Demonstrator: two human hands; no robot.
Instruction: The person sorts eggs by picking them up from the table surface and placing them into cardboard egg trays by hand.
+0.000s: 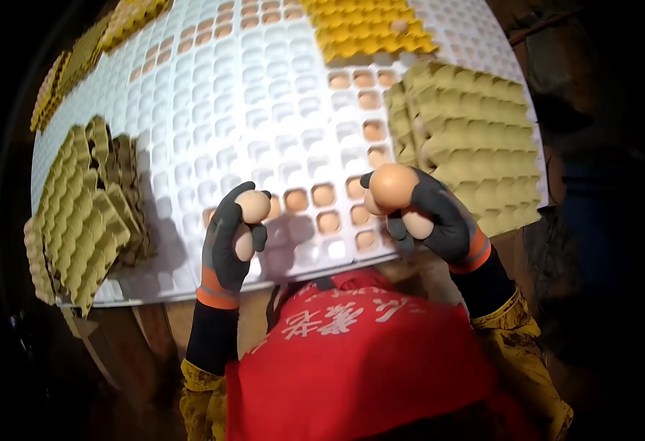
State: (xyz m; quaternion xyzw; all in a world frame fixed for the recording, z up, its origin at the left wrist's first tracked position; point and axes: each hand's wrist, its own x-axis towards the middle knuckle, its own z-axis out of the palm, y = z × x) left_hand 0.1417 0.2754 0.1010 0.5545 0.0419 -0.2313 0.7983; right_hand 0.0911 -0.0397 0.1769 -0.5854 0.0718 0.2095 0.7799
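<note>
My left hand, in a dark glove with an orange cuff, curls around eggs above the front of a white cell tray. One egg shows near its fingertips and another lower, by the thumb. To the right, my right hand, gloved alike, grips a browner egg plus paler eggs at its palm and fingers. Between and beneath the hands, brown eggs sit in some front cells of the tray. The palms and part of the held eggs are hidden.
Stacked pulp egg cartons stand at the right and at the left. A yellow carton lies at the back, with an egg on it. More cartons line the far left edge. A red apron hangs in front of me.
</note>
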